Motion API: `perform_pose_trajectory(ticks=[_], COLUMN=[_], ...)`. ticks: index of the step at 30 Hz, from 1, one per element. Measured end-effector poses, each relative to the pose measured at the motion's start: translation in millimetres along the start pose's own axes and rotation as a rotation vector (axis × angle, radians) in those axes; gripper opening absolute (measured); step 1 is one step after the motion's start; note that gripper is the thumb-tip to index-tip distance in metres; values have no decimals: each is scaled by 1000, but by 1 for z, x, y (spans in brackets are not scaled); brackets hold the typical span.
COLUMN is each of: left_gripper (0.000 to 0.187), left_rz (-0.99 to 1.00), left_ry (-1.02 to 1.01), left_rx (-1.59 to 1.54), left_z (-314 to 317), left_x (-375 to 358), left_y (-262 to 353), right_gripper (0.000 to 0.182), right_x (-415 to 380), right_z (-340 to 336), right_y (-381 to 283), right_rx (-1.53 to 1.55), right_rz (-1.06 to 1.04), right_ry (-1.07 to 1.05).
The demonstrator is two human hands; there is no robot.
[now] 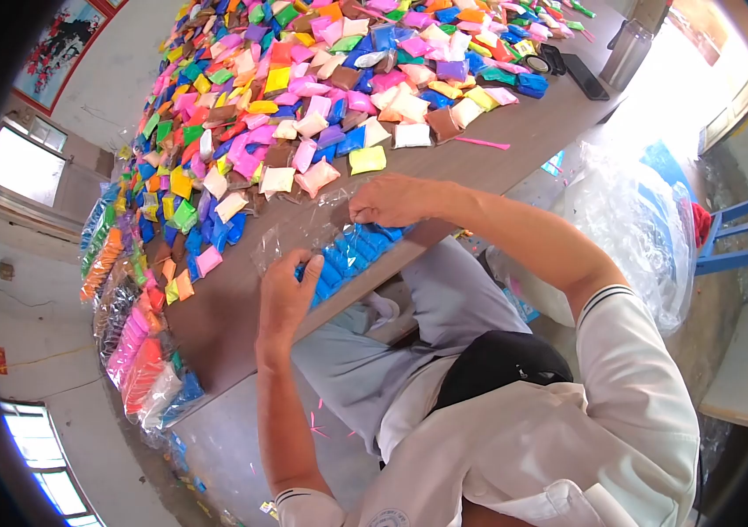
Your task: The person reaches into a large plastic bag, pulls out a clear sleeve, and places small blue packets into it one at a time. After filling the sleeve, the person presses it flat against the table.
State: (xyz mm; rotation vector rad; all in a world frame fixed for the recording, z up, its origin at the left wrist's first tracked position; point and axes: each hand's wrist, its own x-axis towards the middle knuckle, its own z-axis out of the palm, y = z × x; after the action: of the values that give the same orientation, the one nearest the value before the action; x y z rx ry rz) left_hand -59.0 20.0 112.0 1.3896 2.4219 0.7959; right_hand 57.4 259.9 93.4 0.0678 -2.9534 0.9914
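Observation:
A clear plastic bag of blue packets lies at the near edge of the table, the packets lined up in a row inside. My left hand grips the bag's left end, thumb on top and the other fingers partly hidden. At the far right side of the bag, my right hand is closed on the clear film with its fingers bent. Loose transparent film stands up between the two hands. Just beyond them lie a yellow packet and a pink packet.
A large heap of colourful packets covers the far part of the table. Filled bags hang along the left edge. A phone and a steel flask stand at the far right. Clear plastic sacks and a blue stool are at right.

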Motion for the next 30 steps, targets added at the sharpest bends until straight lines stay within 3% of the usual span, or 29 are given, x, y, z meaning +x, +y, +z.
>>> perform_pose_trajectory(ticks=[4, 7, 10, 13, 16, 19, 25, 30], left_gripper=[31, 31, 33, 34, 35, 35, 35, 35], left_rz=[26, 17, -12, 15, 57, 16, 29, -4], left_ry=[107, 95, 107, 138, 183, 165, 190, 213], left_rx=[103, 142, 55, 65, 75, 108, 97, 128], left_z=[19, 22, 24, 27, 29, 29, 35, 37], left_x=[4, 7, 7, 8, 8, 8, 7, 3], left_y=[-3, -2, -3, -8, -10, -9, -16, -14], right_gripper=[21, 18, 14, 13, 18, 28, 39, 45], right_x=[2, -3, -16, -34, -49, -57, -67, -70], right_z=[2, -3, -12, -7, 17, 32, 58, 65], right_y=[7, 5, 0, -20, -33, -43, -42, -42], right_rx=[67, 17, -70, -72, -164, -309, -292, -279], right_rz=[-7, 105, -128, -212, -330, -160, -174, -83], right_ry=[9, 172, 581, 676, 529, 373, 645, 655])
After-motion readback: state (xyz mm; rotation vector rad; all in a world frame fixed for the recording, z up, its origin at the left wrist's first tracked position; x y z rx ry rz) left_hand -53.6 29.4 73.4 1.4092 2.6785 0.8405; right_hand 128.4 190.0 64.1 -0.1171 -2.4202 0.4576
